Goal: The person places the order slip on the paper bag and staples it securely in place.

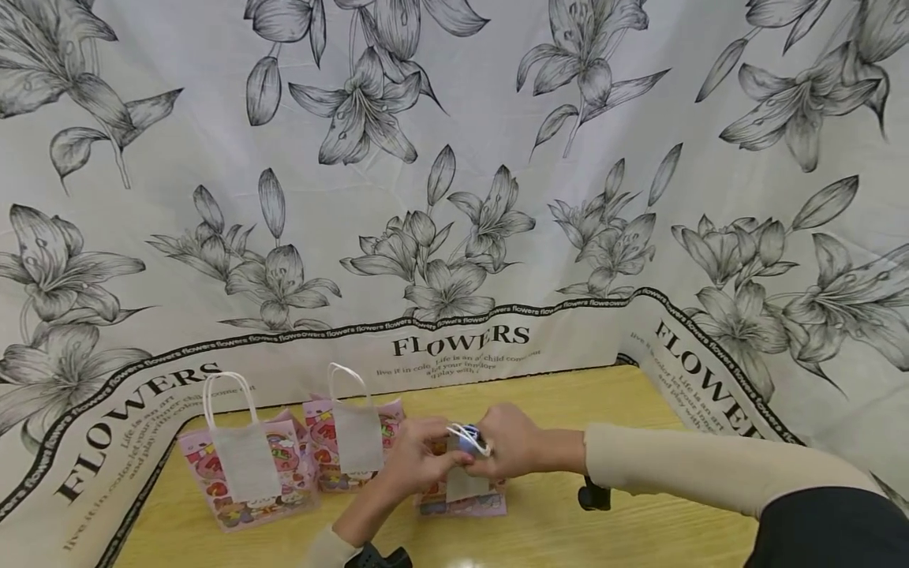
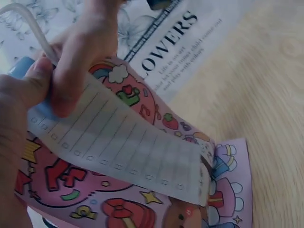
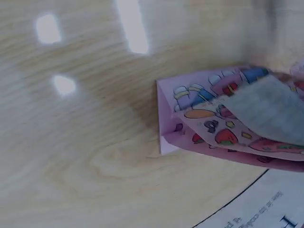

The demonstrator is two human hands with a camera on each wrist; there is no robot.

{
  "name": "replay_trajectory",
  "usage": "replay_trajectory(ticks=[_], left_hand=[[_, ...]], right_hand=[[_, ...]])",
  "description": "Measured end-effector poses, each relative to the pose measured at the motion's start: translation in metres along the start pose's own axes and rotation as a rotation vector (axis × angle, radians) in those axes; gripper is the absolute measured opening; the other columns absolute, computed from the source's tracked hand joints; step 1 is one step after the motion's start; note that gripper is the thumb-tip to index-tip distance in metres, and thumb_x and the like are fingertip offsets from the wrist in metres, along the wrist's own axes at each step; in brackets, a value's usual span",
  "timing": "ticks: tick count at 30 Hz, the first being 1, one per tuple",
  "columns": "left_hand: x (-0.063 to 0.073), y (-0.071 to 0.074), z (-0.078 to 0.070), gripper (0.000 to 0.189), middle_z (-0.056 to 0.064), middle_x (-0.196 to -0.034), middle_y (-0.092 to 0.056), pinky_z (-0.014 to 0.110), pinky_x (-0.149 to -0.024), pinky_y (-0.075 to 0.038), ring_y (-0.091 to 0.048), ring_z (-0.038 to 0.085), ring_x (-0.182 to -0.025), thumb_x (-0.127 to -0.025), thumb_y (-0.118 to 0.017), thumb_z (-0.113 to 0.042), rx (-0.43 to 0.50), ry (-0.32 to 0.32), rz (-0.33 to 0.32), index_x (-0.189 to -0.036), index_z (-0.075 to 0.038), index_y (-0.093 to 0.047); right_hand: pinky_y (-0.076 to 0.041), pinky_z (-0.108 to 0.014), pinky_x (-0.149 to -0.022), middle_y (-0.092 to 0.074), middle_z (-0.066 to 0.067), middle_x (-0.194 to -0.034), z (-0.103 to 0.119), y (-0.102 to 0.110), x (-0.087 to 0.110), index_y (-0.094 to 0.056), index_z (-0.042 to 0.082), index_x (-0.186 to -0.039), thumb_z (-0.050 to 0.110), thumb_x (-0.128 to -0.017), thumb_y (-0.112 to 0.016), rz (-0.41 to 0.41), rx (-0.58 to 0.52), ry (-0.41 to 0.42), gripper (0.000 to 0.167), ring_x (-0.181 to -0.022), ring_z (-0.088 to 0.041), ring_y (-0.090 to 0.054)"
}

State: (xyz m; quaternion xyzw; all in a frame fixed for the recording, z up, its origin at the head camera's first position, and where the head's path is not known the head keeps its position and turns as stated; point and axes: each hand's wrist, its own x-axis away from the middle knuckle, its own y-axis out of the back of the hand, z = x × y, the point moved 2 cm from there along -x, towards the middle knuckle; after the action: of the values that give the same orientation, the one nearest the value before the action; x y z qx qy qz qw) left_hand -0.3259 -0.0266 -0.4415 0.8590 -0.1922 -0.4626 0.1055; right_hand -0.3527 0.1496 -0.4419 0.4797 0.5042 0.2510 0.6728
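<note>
My left hand [image 1: 415, 461] and right hand [image 1: 510, 438] meet at the top of a pink cartoon-print paper gift bag [image 1: 491, 506]. Between them both grip a small smooth blue object [image 1: 469, 435], mostly covered by fingers; I cannot tell its kind. White cord handles [image 1: 484, 448] stick up beside it. A white lined slip [image 2: 128, 142] with a row of small boxes hangs from under the fingers, down the bag's front. In the right wrist view the bag's base [image 3: 164, 114] lies folded out flat over the table, its side panels partly spread.
Two similar gift bags, one at the left [image 1: 234, 513] and one behind it [image 1: 330, 442], stand on the yellow wood table [image 1: 568, 402], each with a white slip in front and white handles up. A flower-print cloth [image 1: 469, 347] surrounds the table's back and sides.
</note>
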Motion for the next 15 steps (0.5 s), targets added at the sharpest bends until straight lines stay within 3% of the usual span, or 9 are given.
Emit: replay_trajectory(ticks=[3, 6, 11, 15], left_hand=[[-0.002, 0.004, -0.002, 0.024, 0.007, -0.084, -0.072, 0.021, -0.054, -0.052, -0.067, 0.01, -0.068, -0.067, -0.084, 0.003, 0.008, -0.019, 0.019, -0.089, 0.0, -0.074], [-0.001, 0.006, -0.002, 0.023, 0.007, -0.084, -0.072, 0.021, -0.056, -0.053, -0.067, 0.009, -0.069, -0.067, -0.084, 0.003, 0.015, -0.009, 0.036, -0.087, 0.0, -0.074], [0.007, 0.008, 0.005, 0.024, 0.007, -0.085, -0.073, 0.023, -0.057, -0.054, -0.068, 0.008, -0.072, -0.068, -0.085, 0.002, 0.006, 0.007, 0.049, -0.089, -0.001, -0.073], [0.015, 0.003, 0.018, 0.026, 0.003, -0.088, -0.072, 0.024, -0.06, -0.054, -0.067, 0.008, -0.074, -0.07, -0.086, -0.003, 0.01, 0.092, 0.058, -0.094, -0.006, -0.074]], right_hand=[[-0.019, -0.009, -0.04, -0.035, 0.019, -0.047, 0.004, -0.002, -0.002, -0.039, 0.024, -0.056, 0.025, -0.071, -0.072, -0.076, -0.012, 0.022, 0.036, -0.044, 0.008, -0.024], [-0.019, -0.008, -0.04, -0.035, 0.019, -0.047, 0.007, -0.005, -0.002, -0.039, 0.025, -0.055, 0.024, -0.069, -0.073, -0.094, -0.019, 0.016, 0.037, -0.044, 0.01, -0.023], [-0.019, -0.008, -0.04, -0.034, 0.021, -0.048, 0.005, -0.008, -0.006, -0.038, 0.025, -0.055, 0.026, -0.068, -0.076, -0.046, -0.035, 0.04, 0.04, -0.045, 0.01, -0.022], [-0.018, -0.01, -0.04, -0.033, 0.021, -0.051, 0.005, -0.004, -0.006, -0.038, 0.025, -0.057, 0.032, -0.072, -0.075, 0.03, 0.0, 0.02, 0.041, -0.046, 0.008, -0.022]])
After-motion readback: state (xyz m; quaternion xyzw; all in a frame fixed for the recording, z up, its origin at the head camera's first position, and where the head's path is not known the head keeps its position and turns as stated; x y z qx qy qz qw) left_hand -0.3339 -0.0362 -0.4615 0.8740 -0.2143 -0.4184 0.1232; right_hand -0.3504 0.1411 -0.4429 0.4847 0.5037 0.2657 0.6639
